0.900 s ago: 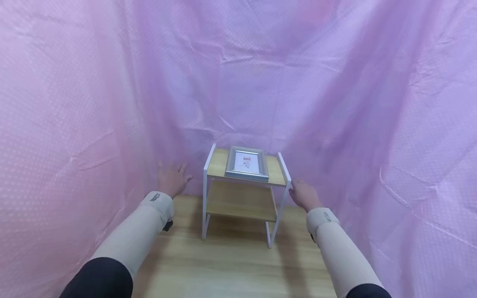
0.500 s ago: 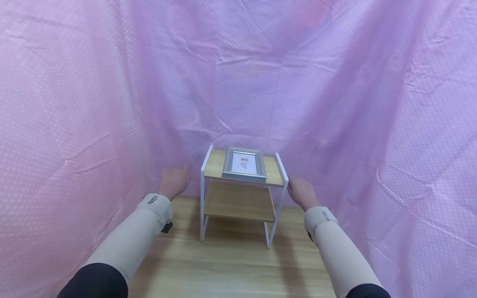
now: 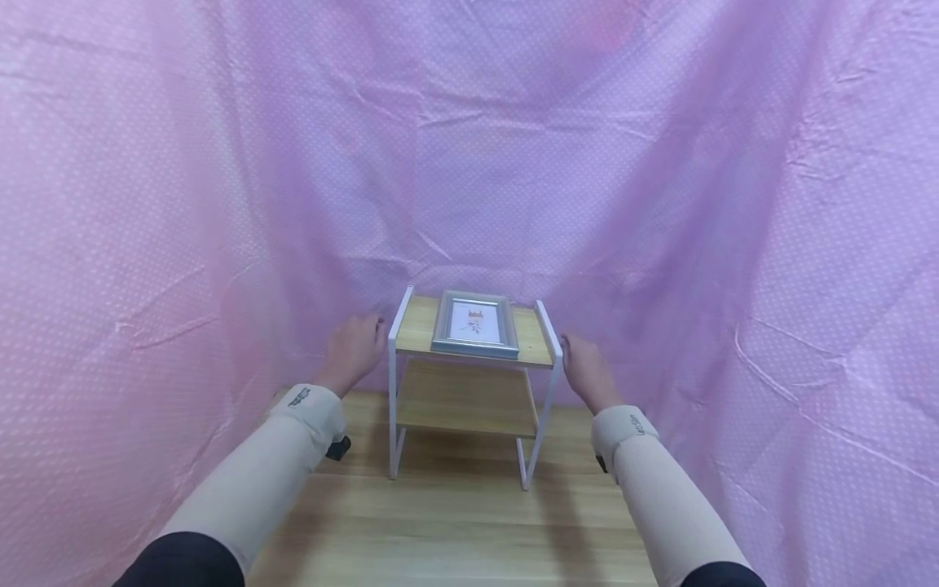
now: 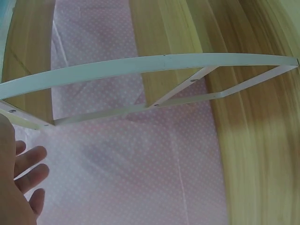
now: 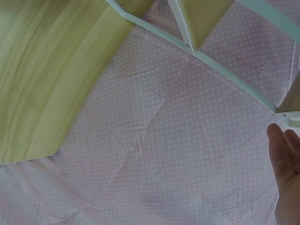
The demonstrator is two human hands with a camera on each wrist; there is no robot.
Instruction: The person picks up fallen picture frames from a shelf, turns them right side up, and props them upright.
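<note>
A pink dotted cloth backdrop (image 3: 660, 163) is hung behind and to both sides of the scene, and its folds are draped down to a wooden tabletop (image 3: 455, 522). A small two-tier shelf rack (image 3: 396, 383) with a white metal frame and wooden boards is stood on the tabletop near the cloth. A silver picture frame (image 3: 473, 324) is laid flat on the rack's top board, roughly at its middle, with a small print shown inside.

The left hand (image 3: 354, 349) is held just beside the rack's left top rail, with the fingers straight and slightly spread, as is seen in the left wrist view; whether the rail is actually touched cannot be told. The right hand (image 3: 583, 373) is held just beside the right top rail, the fingers extended and close together; contact cannot be told here either. Nothing is gripped by either hand. Both forearms are covered by beige sleeves (image 3: 257, 481) over dark ones.
</note>
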